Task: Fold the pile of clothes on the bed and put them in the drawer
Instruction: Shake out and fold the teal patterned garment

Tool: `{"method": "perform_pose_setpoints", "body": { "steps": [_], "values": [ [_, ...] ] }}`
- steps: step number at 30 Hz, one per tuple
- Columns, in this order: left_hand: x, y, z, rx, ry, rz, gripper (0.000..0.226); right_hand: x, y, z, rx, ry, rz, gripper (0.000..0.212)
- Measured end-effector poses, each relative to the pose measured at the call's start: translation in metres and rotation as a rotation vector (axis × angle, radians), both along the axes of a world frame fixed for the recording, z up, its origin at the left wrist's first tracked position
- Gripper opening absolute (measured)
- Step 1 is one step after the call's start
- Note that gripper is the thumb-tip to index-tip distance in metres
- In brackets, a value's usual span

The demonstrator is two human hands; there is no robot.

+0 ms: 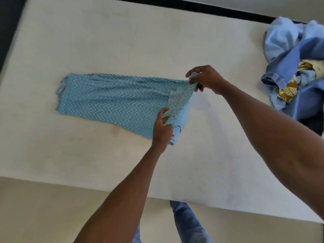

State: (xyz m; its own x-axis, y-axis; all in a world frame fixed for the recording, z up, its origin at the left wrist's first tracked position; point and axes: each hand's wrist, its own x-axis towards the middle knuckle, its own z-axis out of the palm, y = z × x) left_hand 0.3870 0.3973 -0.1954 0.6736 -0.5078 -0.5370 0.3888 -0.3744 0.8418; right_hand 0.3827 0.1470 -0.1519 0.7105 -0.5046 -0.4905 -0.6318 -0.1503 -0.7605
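Note:
A teal garment with a zigzag pattern (112, 99) lies stretched across the white mattress (122, 41), its left end flat and its right end lifted. My left hand (162, 128) pinches the near right corner of the garment. My right hand (206, 79) pinches the far right corner, held a little above the bed. The cloth between the two hands hangs slack and folds over on itself.
A crumpled pile of clothes (296, 67), light blue and denim blue with a mustard patterned piece inside, sits at the right edge of the bed. A dark bed frame edge (210, 6) runs along the far side. Beige floor (43, 207) lies below the near edge.

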Motion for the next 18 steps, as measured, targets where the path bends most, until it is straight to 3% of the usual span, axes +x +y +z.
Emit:
{"method": "perform_pose_setpoints", "body": {
  "steps": [2,4,6,8,10,13,16,18],
  "values": [
    [0.035,0.028,0.007,-0.027,0.057,0.162,0.059,0.044,0.025,0.012,0.041,-0.006,0.060,0.012],
    [0.066,0.054,0.007,-0.004,0.100,0.263,0.056,0.086,0.051,0.012,0.082,-0.008,0.105,0.008],
    [0.093,0.075,-0.003,0.055,0.138,0.317,0.053,0.121,0.074,0.001,0.141,-0.014,0.120,0.011],
    [0.117,0.094,-0.020,0.142,0.155,0.340,0.047,0.149,0.097,-0.016,0.226,-0.004,0.059,0.029],
    [0.134,0.111,-0.038,0.220,0.154,0.321,0.041,0.160,0.116,-0.035,0.109,0.002,-0.026,0.041],
    [0.144,0.125,-0.055,0.271,0.074,0.211,0.052,0.144,0.137,-0.059,-0.301,0.068,0.028,0.012],
    [0.145,0.129,-0.057,0.312,-0.084,0.073,0.068,0.112,0.151,-0.075,-0.361,0.247,0.296,0.017],
    [0.144,0.128,-0.054,0.344,-0.164,0.073,0.066,0.099,0.147,-0.084,-0.355,0.328,0.303,0.030]
  ]
}}
